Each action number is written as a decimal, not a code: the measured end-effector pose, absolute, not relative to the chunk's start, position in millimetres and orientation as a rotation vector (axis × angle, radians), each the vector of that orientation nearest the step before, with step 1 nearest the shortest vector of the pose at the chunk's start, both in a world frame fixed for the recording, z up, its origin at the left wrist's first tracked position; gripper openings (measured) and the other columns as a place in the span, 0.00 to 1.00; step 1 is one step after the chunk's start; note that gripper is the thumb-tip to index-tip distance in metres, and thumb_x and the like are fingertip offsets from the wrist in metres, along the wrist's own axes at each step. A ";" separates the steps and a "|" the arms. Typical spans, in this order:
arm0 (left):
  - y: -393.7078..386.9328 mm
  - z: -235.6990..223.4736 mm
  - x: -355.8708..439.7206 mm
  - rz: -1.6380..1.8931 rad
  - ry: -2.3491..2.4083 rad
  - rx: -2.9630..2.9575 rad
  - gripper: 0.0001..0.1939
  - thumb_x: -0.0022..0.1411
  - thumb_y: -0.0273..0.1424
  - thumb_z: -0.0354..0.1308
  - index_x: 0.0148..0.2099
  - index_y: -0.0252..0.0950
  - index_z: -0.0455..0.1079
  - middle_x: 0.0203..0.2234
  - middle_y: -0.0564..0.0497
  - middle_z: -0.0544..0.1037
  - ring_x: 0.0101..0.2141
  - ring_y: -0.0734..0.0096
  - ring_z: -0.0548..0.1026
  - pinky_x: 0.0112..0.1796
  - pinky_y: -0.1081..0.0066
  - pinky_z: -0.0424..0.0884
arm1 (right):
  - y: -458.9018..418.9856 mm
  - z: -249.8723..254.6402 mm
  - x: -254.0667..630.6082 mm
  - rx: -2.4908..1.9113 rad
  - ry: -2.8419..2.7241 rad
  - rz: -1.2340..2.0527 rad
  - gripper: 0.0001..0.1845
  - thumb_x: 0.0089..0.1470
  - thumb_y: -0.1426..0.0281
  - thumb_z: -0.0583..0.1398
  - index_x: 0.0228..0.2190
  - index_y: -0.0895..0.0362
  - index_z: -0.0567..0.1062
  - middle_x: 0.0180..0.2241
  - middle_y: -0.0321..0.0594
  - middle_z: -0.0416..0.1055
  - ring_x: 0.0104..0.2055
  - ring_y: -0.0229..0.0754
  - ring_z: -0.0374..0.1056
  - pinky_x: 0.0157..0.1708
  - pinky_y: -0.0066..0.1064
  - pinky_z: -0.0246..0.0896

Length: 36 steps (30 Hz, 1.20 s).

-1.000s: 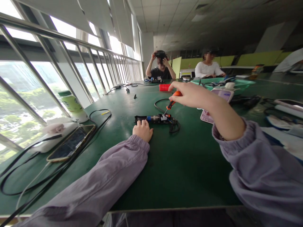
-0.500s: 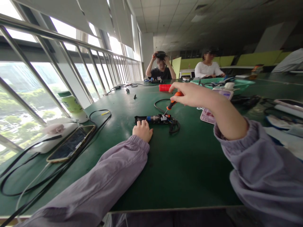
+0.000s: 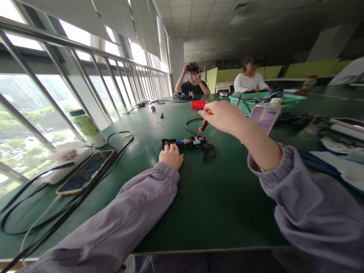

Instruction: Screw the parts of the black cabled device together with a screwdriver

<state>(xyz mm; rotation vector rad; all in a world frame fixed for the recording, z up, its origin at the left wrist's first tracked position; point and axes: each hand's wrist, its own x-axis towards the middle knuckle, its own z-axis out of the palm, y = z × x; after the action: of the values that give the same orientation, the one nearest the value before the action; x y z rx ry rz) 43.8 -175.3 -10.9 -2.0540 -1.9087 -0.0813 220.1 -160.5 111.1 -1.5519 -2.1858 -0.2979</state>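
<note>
Just below the right hand point(image 3: 221, 114), its fingers closed around a screwdriver point(image 3: 204, 124), the shaft slants down to the device point(image 3: 186, 143), best pressed steadily along its line while the left hand's point(image 3: 170, 156) fingers, pinching or merely resting, unclear which, brace the near edge.

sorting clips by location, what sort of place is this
Probably an office floor used as a workroom: yellow-green partitions stand at the back under a tiled ceiling, and at the big green table the right hand holds a screwdriver.
</note>
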 end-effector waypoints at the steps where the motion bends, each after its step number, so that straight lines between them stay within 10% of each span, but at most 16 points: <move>1: -175.3 -10.7 43.9 -0.081 -1.910 -2.053 0.26 0.64 0.37 0.45 0.60 0.26 0.58 0.50 0.38 0.68 0.51 0.55 0.63 0.42 0.64 0.68 | -160.3 111.2 220.3 -1.569 -2.183 -0.295 0.21 0.57 0.58 0.47 0.31 0.57 0.74 0.28 0.48 0.71 0.32 0.48 0.67 0.29 0.37 0.54; 9: -175.7 -10.9 43.5 -0.084 -1.905 -2.055 0.26 0.64 0.37 0.45 0.60 0.26 0.58 0.50 0.38 0.68 0.50 0.55 0.63 0.42 0.64 0.68 | -162.5 112.5 222.3 -1.430 -2.166 -0.274 0.27 0.49 0.67 0.56 0.52 0.56 0.62 0.37 0.47 0.73 0.34 0.47 0.67 0.29 0.34 0.55; 15: -176.5 -10.8 44.1 -0.085 -1.900 -2.058 0.27 0.64 0.37 0.46 0.60 0.23 0.57 0.49 0.36 0.68 0.51 0.54 0.64 0.42 0.64 0.68 | -161.4 112.2 222.4 -1.500 -2.155 -0.211 0.17 0.53 0.58 0.53 0.36 0.56 0.73 0.33 0.47 0.72 0.35 0.47 0.66 0.31 0.36 0.56; 20: -176.8 -9.2 45.1 -0.049 -1.915 -2.053 0.28 0.64 0.37 0.45 0.60 0.23 0.56 0.50 0.37 0.68 0.51 0.55 0.63 0.43 0.64 0.68 | -159.9 109.0 222.7 -1.426 -2.100 -0.307 0.26 0.47 0.68 0.58 0.50 0.56 0.65 0.33 0.44 0.73 0.33 0.46 0.67 0.29 0.34 0.56; 27: -176.0 -8.7 45.3 -0.038 -1.919 -2.059 0.28 0.65 0.37 0.45 0.60 0.22 0.56 0.50 0.37 0.68 0.51 0.55 0.63 0.43 0.64 0.68 | -154.6 105.5 220.8 -1.523 -2.035 -0.304 0.16 0.52 0.58 0.54 0.33 0.56 0.75 0.28 0.45 0.71 0.32 0.48 0.67 0.30 0.38 0.58; 36: -174.4 -10.8 43.8 -0.044 -1.914 -2.059 0.28 0.64 0.37 0.45 0.60 0.22 0.56 0.51 0.37 0.67 0.51 0.54 0.63 0.43 0.64 0.68 | -157.4 104.9 217.5 -1.506 -2.040 -0.267 0.15 0.49 0.65 0.56 0.40 0.56 0.72 0.30 0.44 0.71 0.32 0.47 0.67 0.30 0.38 0.57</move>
<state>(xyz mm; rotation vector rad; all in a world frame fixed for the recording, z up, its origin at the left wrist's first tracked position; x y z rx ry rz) 43.8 -174.4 -10.8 -2.0595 -1.9137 -0.0443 217.5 -157.4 104.9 -1.5060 -2.0398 -0.2667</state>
